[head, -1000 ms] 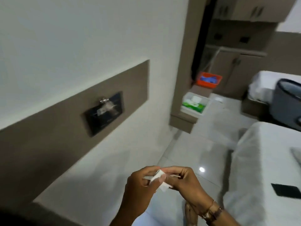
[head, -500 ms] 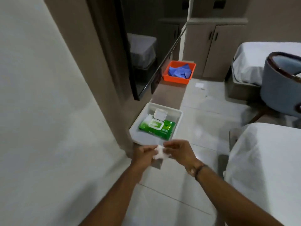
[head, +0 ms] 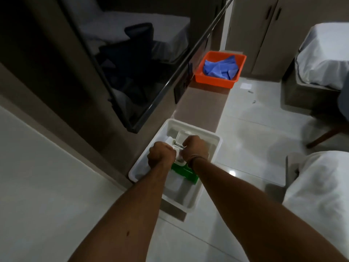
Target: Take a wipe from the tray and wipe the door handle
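A white tray (head: 216,139) sits on a brown ledge by the wall. In it lies a green wipe pack (head: 186,172) with its white lid (head: 182,134) flipped up. My left hand (head: 160,155) and my right hand (head: 196,146) are both closed, knuckles up, directly over the pack's opening. A small white wipe (head: 175,148) shows between them, pinched by both hands. Most of the wipe and the opening are hidden under my fingers. No door handle is in view.
An orange tray (head: 213,83) holding blue cloths stands farther along the ledge (head: 203,104). A dark glossy screen (head: 132,72) leans out from the wall on the left. White-covered beds (head: 321,186) and a chair leg (head: 324,138) are on the right, past the tiled floor.
I turned away from the wall and walked up to the ledge. Both hands, still on the small white wipe, have moved forward and down over the open wipe pack.
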